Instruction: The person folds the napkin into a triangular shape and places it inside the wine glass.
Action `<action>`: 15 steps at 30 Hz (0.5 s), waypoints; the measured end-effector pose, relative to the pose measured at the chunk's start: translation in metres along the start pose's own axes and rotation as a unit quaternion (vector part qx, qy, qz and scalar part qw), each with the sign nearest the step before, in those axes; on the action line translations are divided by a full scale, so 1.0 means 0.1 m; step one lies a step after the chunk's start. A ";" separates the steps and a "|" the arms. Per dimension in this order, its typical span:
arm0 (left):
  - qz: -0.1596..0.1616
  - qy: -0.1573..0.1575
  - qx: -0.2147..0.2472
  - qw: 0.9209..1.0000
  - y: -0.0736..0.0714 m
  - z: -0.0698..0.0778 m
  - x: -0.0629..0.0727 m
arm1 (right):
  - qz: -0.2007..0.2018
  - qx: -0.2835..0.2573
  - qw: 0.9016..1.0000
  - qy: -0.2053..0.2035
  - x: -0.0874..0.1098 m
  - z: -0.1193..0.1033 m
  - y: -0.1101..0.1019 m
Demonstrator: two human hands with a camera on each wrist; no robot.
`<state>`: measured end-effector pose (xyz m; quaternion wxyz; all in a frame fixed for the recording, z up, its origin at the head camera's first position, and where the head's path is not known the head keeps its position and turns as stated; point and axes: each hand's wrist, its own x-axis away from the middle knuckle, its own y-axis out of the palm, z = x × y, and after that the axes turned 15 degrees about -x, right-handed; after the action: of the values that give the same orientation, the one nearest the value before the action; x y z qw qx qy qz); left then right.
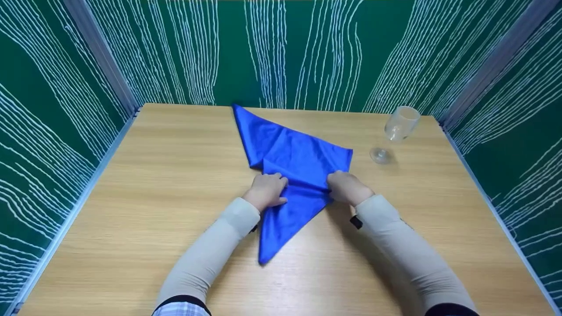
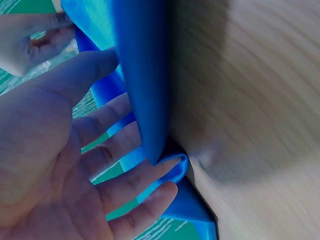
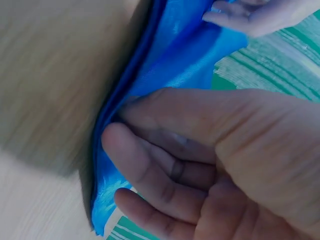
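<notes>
On the wooden table (image 1: pixel 175 175), had the blue cloth (image 1: pixel 303 169) partly folded, seemingly with more folding remaining; touched it with a straight-fingered left hand (image 1: pixel 266 191), pinched its edge with the right hand (image 1: pixel 348 188).

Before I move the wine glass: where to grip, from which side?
Probably the stem of the wine glass, a pinch just under the bowl, coming from its near right: it stands upright, the stem is its narrow part, and a corner of the blue cloth lies to its left. The right hand is nearer, but pinches the cloth now.
</notes>
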<state>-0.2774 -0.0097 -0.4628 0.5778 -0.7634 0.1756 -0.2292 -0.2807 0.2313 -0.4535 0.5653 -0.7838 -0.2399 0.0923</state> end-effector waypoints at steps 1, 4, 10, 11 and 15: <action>0.000 0.000 0.003 1.000 0.00 -0.02 0.01 | 0.000 0.001 1.000 -0.004 0.01 -0.02 0.00; -0.006 -0.001 0.004 1.000 0.02 -0.09 0.03 | -0.005 -0.006 1.000 -0.013 0.03 -0.08 0.02; -0.030 0.004 -0.005 1.000 0.03 -0.16 0.06 | -0.008 -0.027 0.998 -0.060 0.08 -0.11 0.04; -0.032 0.007 -0.007 0.999 0.03 -0.16 0.07 | -0.007 -0.031 0.997 -0.068 0.08 -0.10 0.04; -0.034 0.014 -0.007 0.999 0.03 -0.16 0.08 | -0.003 -0.053 0.996 -0.075 0.07 -0.02 0.04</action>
<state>-0.2796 -0.0276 -0.4613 0.5622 -0.7695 0.1592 -0.2577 -0.2726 0.2320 -0.4553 0.5032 -0.8030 -0.2886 0.1365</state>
